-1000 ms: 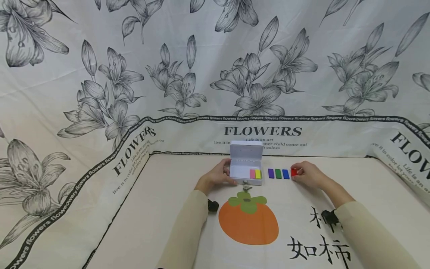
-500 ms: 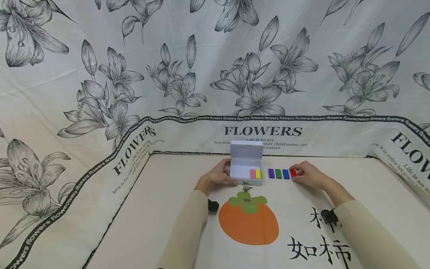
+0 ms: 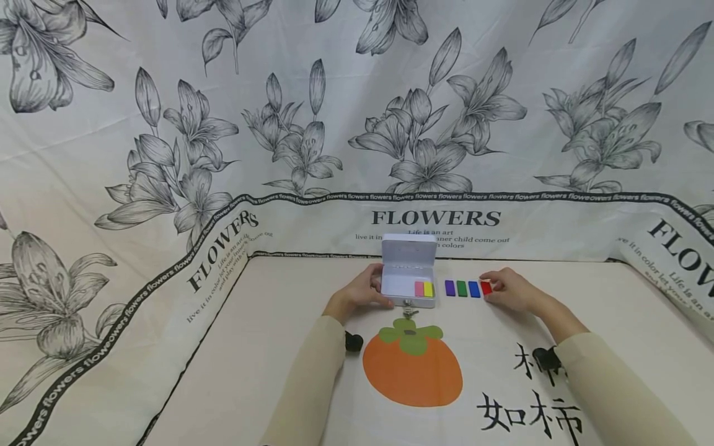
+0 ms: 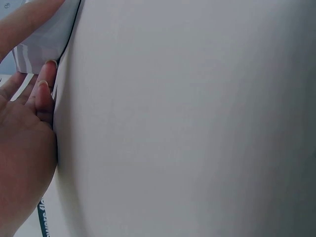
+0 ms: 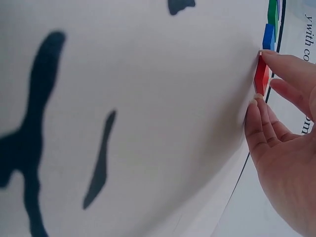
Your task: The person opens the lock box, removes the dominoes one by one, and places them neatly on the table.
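Observation:
A small white lidded box point(image 3: 397, 288) with its lid raised sits at the back of the table, a pink block point(image 3: 419, 289) and a yellow block point(image 3: 427, 289) inside at its right end. My left hand point(image 3: 361, 289) holds the box by its left end, thumb at the front and fingers at the side; the left wrist view shows the fingertips against the box wall. To the right, my right hand point(image 3: 511, 290) pinches a red block point(image 5: 261, 74) between thumb and fingertips. The red block is at the right end of a row with a blue block point(image 3: 474, 289), a green block point(image 3: 462, 288) and a purple block point(image 3: 449, 288).
Keys point(image 3: 409, 313) hang from the lock on the box front. The white tablecloth point(image 3: 268, 347) bears a printed orange persimmon point(image 3: 413, 378) and black characters. A flower-printed curtain point(image 3: 312, 142) rises behind the table's back edge.
My right hand has brought the red block slightly left, and it now lies beside the blue block. My left hand and the box have stayed in place.

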A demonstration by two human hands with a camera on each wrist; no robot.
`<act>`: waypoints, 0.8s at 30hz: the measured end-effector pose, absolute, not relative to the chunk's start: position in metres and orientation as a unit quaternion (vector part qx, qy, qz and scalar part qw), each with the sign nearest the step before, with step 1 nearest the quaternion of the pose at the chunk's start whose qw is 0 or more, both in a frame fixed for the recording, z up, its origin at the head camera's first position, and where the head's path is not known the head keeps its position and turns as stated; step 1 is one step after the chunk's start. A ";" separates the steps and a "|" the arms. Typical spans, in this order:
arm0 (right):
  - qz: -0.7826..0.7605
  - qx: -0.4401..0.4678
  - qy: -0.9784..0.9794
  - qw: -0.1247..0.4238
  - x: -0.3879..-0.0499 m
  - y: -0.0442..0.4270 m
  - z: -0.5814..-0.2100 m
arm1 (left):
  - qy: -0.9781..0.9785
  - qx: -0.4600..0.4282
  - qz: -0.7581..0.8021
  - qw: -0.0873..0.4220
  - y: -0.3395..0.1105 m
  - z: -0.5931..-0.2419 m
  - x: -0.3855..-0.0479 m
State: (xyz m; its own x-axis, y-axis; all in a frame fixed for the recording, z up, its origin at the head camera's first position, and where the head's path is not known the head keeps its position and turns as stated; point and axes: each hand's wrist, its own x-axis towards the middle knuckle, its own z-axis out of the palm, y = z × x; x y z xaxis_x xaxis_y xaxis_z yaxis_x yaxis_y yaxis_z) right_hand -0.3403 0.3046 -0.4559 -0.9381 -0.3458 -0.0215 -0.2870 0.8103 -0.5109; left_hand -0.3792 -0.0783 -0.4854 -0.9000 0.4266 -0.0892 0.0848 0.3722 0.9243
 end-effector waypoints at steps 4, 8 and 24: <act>-0.259 -0.157 0.951 0.062 -0.338 0.304 -0.455 | 0.812 0.160 0.539 0.158 -0.079 -0.484 -0.377; -0.250 -0.148 0.955 0.058 -0.335 0.303 -0.453 | 0.815 0.159 0.534 0.157 -0.079 -0.482 -0.376; -0.233 -0.156 0.960 0.017 -0.313 0.307 -0.436 | 0.814 0.171 0.534 0.152 -0.078 -0.483 -0.376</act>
